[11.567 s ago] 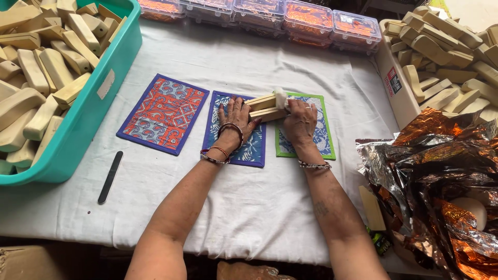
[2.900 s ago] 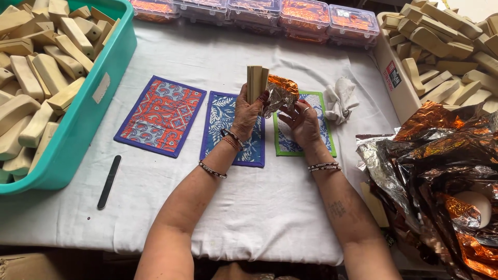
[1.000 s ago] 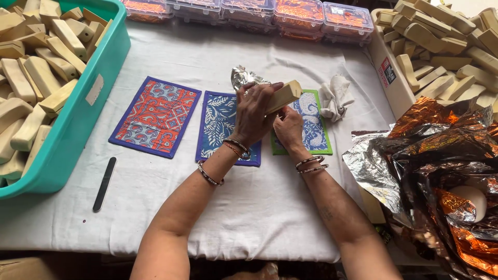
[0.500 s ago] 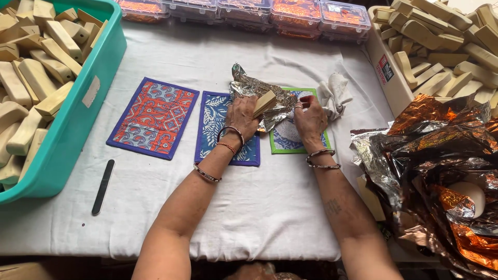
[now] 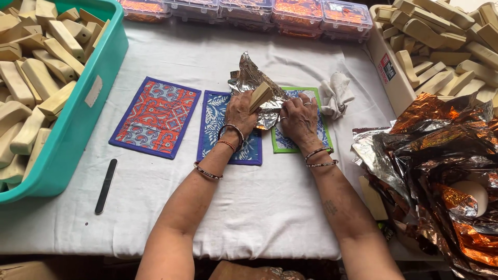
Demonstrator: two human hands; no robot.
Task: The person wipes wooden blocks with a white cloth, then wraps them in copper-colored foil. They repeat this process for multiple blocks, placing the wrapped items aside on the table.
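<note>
Your left hand (image 5: 239,110) is closing around the wooden block (image 5: 260,96) over the blue mat (image 5: 228,129); your right hand (image 5: 299,116) is pressing flat, open-fingered, on crinkly silver foil (image 5: 252,78). Foil likely tears easily; pinch its edges.

Both bare forearms reach forward from the bottom edge and draw together toward the middle. The left hand (image 5: 239,111) lies knuckles up, fingers curled in a grasp, with bangles and a beaded bracelet at the wrist. The right hand (image 5: 299,116) lies palm down just beside it, fingers bent and pressing, rings on the fingers, thin bangles at the wrist
</note>
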